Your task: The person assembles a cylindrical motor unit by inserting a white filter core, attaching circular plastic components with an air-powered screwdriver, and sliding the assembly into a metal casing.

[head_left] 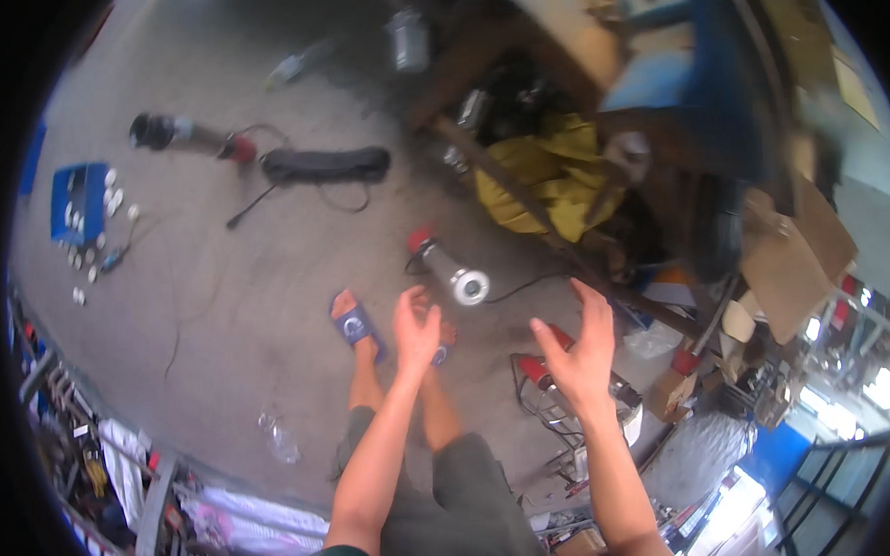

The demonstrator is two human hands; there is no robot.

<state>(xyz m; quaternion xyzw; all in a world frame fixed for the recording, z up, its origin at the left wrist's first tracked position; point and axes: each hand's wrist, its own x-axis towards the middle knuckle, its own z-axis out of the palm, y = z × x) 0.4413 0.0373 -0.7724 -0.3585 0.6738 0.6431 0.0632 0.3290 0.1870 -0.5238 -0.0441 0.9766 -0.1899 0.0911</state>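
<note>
A silver metal cylinder (pixel 450 271) with a red end and a pale round flange lies on the floor in front of me, a thin black cable trailing from it. Just short of it hovers my left hand (pixel 417 330), its fingers slightly bent, thumb apart, nothing in it. My right hand (pixel 582 354) is farther right, thumb and fingers spread and holding nothing. Beneath and beside the right hand lie red-ended metal parts (pixel 536 371) with dark cable, partly hidden by it. Neither hand touches the cylinder.
Farther off lie a longer red-ended cylinder (pixel 187 135) and a coiled black cable (pixel 325 165). A blue bin (pixel 78 203) with white round pieces stands far left. Yellow sheeting (pixel 554 181) sits under a wooden frame at right. A clear bottle (pixel 278 436) lies near my feet.
</note>
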